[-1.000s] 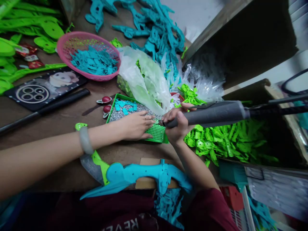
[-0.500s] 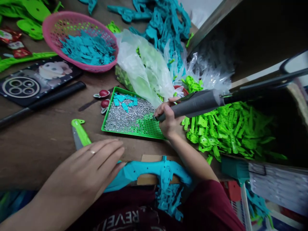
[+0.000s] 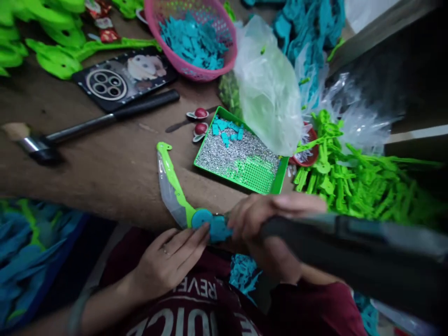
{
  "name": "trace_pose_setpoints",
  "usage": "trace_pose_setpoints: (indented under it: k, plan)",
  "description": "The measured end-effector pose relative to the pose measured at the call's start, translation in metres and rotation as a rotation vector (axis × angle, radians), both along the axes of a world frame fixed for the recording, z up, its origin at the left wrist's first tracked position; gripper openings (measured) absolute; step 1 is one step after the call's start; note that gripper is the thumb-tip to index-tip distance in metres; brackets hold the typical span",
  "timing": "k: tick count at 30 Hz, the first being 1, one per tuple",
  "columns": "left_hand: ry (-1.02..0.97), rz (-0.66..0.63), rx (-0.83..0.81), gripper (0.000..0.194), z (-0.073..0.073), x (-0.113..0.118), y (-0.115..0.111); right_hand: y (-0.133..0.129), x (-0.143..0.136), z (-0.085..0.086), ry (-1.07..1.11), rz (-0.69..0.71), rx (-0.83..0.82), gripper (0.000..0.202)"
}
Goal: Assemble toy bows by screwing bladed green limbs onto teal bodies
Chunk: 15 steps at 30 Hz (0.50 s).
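A blue plastic toy part (image 3: 220,228) lies at the table's near edge, joined at its round end to a curved green and clear piece (image 3: 171,179). My left hand (image 3: 168,259) presses its fingers over the blue part and holds it there; the thumb is hidden. Wrapped round the front of a dark electric screwdriver (image 3: 336,242), my right hand (image 3: 259,219) brings the tool's tip against or just over the blue part, where fingers block the exact contact. Past my hands sits a green tray (image 3: 261,175) of small silver screws (image 3: 224,151) and a few blue pieces.
A pink basket (image 3: 229,42) of blue pieces and a plastic bag (image 3: 269,93) stand behind the tray. To the left lie a hammer (image 3: 91,126) and a phone (image 3: 115,81). Green parts (image 3: 367,186) are heaped at right; a red bowl (image 3: 308,158) is beside them.
My right hand has brought the screwdriver from the tray back to the blue part. My left hand has moved in onto that part. The view has shifted left.
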<state>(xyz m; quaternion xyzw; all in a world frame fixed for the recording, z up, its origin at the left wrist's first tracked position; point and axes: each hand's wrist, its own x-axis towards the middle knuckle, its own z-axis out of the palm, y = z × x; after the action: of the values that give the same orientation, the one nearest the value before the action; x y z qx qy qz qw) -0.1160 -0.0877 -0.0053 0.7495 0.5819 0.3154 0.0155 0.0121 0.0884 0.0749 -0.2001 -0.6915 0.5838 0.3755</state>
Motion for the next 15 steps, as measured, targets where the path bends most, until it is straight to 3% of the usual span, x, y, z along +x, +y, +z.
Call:
trace_pose_setpoints:
  k: [3, 7, 10, 13, 15]
  plan:
    - [-0.059, -0.025, 0.037, 0.036, -0.003, -0.001, 0.001, -0.024, -0.001, -0.016, 0.081, 0.177, -0.014, 0.034]
    - [-0.132, -0.059, 0.066, 0.032, -0.006, 0.000, 0.001, -0.030, -0.012, -0.043, 0.150, 0.172, -0.044, 0.031]
    - [-0.162, -0.063, 0.077, 0.031, -0.006, -0.002, 0.003, -0.030, -0.023, -0.057, 0.194, 0.256, 0.026, 0.020]
    - [-0.189, -0.064, 0.098, 0.034, -0.005, -0.004, 0.004, -0.028, -0.027, -0.055, 0.187, 0.264, 0.179, 0.010]
    - [-0.189, -0.061, 0.099, 0.035, -0.004, -0.005, 0.001, -0.023, -0.020, -0.040, -0.016, 0.221, 0.301, 0.019]
